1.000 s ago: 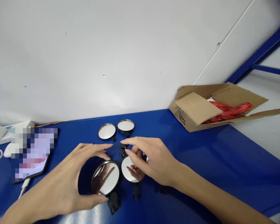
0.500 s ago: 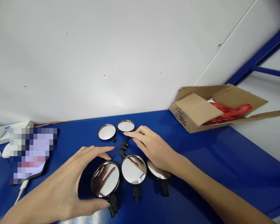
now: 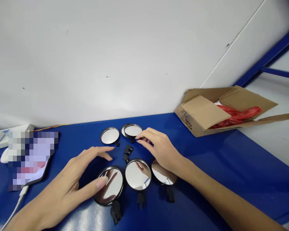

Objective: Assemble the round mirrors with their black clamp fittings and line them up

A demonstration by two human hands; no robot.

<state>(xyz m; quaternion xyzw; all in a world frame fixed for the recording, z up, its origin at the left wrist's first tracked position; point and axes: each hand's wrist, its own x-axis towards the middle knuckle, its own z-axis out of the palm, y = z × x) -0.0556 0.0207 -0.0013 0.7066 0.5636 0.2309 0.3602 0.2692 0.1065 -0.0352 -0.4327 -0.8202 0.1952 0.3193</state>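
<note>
Several round mirrors with black rims lie on the blue table. At the back, my right hand (image 3: 159, 144) pinches the edge of a round mirror (image 3: 133, 130), which overlaps another mirror (image 3: 123, 131) behind it. A further mirror (image 3: 110, 136) lies just left of these. My left hand (image 3: 79, 179) is open, fingers apart, its thumb over the front-left mirror (image 3: 114, 186); whether it touches the glass I cannot tell. Two more mirrors sit in the front row: a middle mirror (image 3: 138, 175) and a right mirror (image 3: 162, 175), partly hidden by my right hand.
Small black joint pieces (image 3: 128, 149) lie between the rows. Black clamps (image 3: 116, 211) stick out from the front mirrors. A phone (image 3: 36, 160) with a white cable (image 3: 20, 195) lies at left. An open cardboard box (image 3: 199, 112) holding a red plastic bag (image 3: 240, 114) stands at back right.
My right hand has shifted slightly right with the back mirror, uncovering another mirror beneath or behind it. My left thumb has moved up from the clamp to over the front-left mirror.
</note>
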